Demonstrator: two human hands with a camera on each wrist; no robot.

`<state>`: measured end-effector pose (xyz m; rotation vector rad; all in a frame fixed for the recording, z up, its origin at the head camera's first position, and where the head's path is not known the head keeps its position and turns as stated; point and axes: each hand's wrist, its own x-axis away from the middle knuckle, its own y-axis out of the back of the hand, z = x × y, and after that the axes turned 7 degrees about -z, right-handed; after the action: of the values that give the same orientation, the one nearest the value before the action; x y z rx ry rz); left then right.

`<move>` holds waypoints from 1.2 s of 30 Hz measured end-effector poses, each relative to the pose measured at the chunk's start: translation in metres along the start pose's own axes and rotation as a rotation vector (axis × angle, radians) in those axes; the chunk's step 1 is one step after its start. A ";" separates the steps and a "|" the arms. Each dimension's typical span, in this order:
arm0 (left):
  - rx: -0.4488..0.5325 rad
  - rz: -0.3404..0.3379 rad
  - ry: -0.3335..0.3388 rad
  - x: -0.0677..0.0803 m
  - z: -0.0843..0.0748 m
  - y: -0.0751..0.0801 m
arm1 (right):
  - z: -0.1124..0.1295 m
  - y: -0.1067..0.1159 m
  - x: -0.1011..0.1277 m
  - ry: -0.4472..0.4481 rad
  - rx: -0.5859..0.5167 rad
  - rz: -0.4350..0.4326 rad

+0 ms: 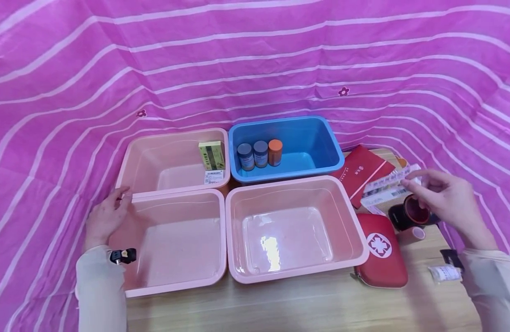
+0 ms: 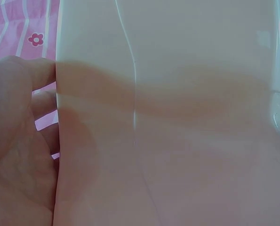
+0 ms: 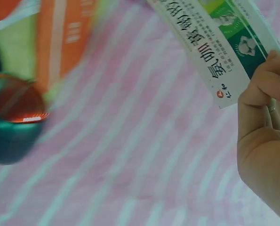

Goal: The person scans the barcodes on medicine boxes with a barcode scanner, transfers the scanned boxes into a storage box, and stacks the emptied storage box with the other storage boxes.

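My right hand pinches a flat white medicine box above the right side of the table. In the right wrist view this medicine box shows dark Chinese print and green picture panels, and the right hand is at one end of it. My left hand rests at the far left corner of the front left pink bin. The left wrist view has the left hand beside the pink bin wall, its fingertips hidden behind the wall's edge.
The rear left pink bin holds small boxes. Several bottles stand in the blue bin. The front right pink bin is beside a red first-aid case. Red folders, a dark cup and a small packet lie at right.
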<state>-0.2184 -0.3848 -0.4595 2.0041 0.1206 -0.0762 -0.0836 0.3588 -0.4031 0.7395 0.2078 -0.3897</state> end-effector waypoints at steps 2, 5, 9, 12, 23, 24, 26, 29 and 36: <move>0.003 -0.003 -0.001 0.001 -0.001 0.000 | 0.021 -0.001 -0.009 0.042 -0.050 -0.022; 0.005 -0.008 -0.001 0.002 -0.001 0.000 | 0.055 -0.010 -0.026 0.109 -0.128 0.008; 0.005 -0.011 -0.003 0.004 -0.001 -0.001 | 0.099 -0.043 -0.051 0.238 -0.206 0.131; 0.007 -0.009 -0.005 0.004 -0.001 -0.003 | 0.128 -0.080 -0.069 0.337 -0.246 0.261; 0.021 -0.007 0.010 0.010 -0.008 -0.007 | 0.205 -0.234 -0.122 0.354 -0.146 0.688; 0.024 -0.004 0.008 0.009 -0.010 -0.008 | 0.209 -0.246 -0.125 0.372 -0.123 0.708; 0.027 0.003 0.003 0.008 -0.013 -0.009 | 0.214 -0.268 -0.130 0.427 -0.083 0.743; 0.028 0.001 -0.009 0.007 -0.018 -0.013 | 0.220 -0.295 -0.137 0.493 -0.032 0.786; 0.030 -0.017 -0.028 0.005 -0.029 -0.020 | 0.222 -0.336 -0.150 0.571 0.120 0.838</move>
<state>-0.2159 -0.3495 -0.4659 2.0311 0.1187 -0.1172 -0.3493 0.0206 -0.4006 0.9730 0.3870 0.6209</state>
